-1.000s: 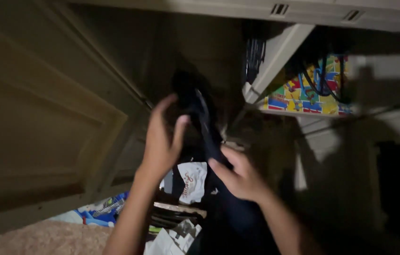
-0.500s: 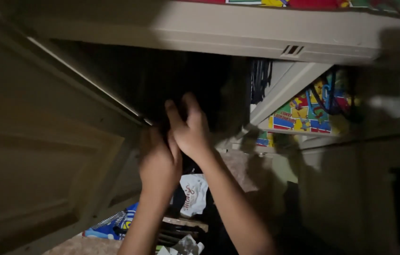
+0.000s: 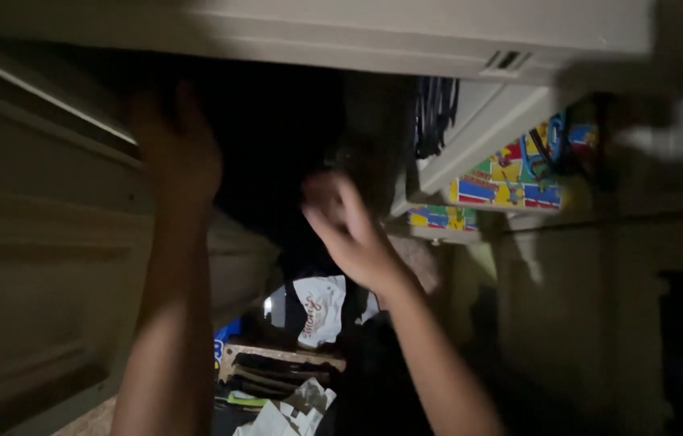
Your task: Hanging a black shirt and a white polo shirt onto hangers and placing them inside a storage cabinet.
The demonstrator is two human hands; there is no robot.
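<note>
Both arms reach up into a dim cupboard. The left hand point(image 3: 176, 149) is raised high at the upper left, against the edge of the pale cupboard door point(image 3: 43, 266), its fingers point(image 3: 188, 101) stretched up into the dark opening under the top panel point(image 3: 341, 40); the picture is too dark and blurred to tell whether those fingers grip anything. The right hand point(image 3: 349, 230) is lower and nearer the middle, in front of the black inside of the cupboard, its fingers loosely spread and partly curled, with nothing seen in them. The two hands are well apart. Below and between the forearms hangs a white piece of cloth with red print point(image 3: 319, 307), and under it lies a heap of folded clothes point(image 3: 277, 379) with crumpled white fabric at the bottom. To the right of the right hand a slanted pale board point(image 3: 483, 133) crosses, with dark cords point(image 3: 436, 109) hanging beside it and a bright, many-coloured cloth point(image 3: 511, 178) behind.
</note>
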